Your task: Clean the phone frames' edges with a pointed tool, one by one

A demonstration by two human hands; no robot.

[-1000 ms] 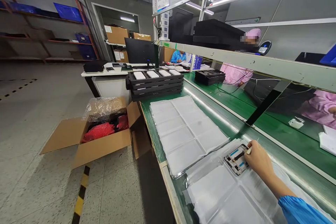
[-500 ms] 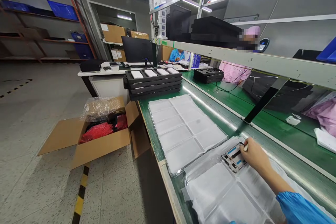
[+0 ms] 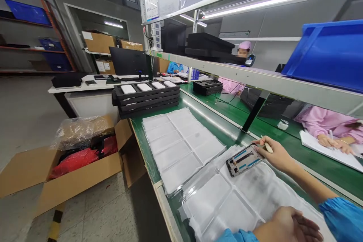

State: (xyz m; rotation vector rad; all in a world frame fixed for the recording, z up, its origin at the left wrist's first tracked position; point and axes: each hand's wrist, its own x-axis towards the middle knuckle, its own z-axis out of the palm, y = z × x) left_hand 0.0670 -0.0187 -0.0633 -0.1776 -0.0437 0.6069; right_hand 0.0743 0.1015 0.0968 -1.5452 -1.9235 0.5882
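My right hand [image 3: 276, 155] grips the top end of a phone frame [image 3: 244, 160], tilted up over a whitish film-covered tray [image 3: 218, 206]. Blue strips and a dark ribbon run along the frame's inner face. A small pale tool [image 3: 268, 147], its kind unclear, is also tucked in that hand. Low in the view my left hand [image 3: 293, 224] is open, fingers stretched out and holding nothing, above the same tray. A second film-covered tray [image 3: 181, 147] lies farther along the green bench.
Black foam trays with white boxes [image 3: 144, 87] stand stacked at the bench's far end. An open carton [image 3: 82, 185] with red bubble wrap sits left of the bench. A shelf rail [image 3: 221, 70] bears a blue bin [image 3: 329, 55]. Across the bench, a person in pink writes on paper [image 3: 331, 151].
My right hand has raised the phone frame from the tray and tilted it. My left hand has come into view at the bottom. The view has turned to the right.
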